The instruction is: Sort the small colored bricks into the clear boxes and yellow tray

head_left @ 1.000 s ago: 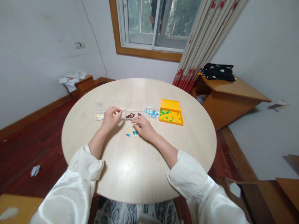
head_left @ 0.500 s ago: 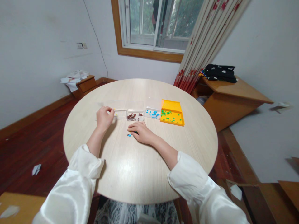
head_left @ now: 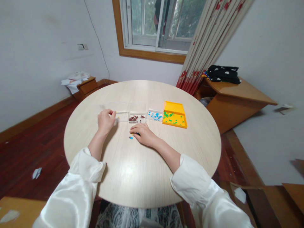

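My left hand (head_left: 105,121) is closed in a pinch over the left end of a clear plastic box (head_left: 123,120) with a few tiny yellow pieces. Whatever lies between its fingertips is too small to make out. Palm down on the table, my right hand (head_left: 143,134) curls over a small multicoloured building-brick piece (head_left: 138,134), mostly hidden under the fingers. A little blue and dark piece (head_left: 131,138) lies just left of the right thumb. Beyond that hand, brown bricks (head_left: 133,118) fill part of another clear box, with blue bricks (head_left: 155,116) in the box beside it.
At the right end of the row, an open yellow case (head_left: 175,125) holds green bricks (head_left: 169,116). All stand on a round pale wooden table (head_left: 142,177). A window, a curtain (head_left: 204,41) and a wooden cabinet (head_left: 239,95) with dark cloth are behind it.
Both hands stay almost where they were. The colours showing under my right hand differ slightly, with less green and more dark blue visible.
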Demonstrator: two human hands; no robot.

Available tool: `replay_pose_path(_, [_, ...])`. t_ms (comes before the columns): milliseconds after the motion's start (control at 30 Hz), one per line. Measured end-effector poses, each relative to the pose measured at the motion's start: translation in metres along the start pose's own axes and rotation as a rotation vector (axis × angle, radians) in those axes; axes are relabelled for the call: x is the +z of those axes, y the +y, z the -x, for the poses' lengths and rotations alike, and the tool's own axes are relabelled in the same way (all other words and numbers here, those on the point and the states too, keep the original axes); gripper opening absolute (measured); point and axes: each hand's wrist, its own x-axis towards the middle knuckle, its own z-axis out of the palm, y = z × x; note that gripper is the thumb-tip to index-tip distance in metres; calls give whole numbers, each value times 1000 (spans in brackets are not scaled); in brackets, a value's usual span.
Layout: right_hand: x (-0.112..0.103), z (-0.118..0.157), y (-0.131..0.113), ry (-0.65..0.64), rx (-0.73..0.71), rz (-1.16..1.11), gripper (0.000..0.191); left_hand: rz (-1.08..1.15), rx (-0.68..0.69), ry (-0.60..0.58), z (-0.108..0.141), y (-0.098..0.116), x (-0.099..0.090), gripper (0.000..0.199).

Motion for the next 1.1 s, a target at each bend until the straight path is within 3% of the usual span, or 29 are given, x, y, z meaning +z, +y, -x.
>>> replay_pose_path(433, [5,-4,9,7,-36,-7,15,103,31,53,1,3,1,31])
replay_pose_path(700, [4,-3,7,9,-28,-8,16,190,40,15,4,12,0,30])
replay_pose_path(1100, [1,-2,2,16,4,-2,9,326,120,71,10,21,-4,31])
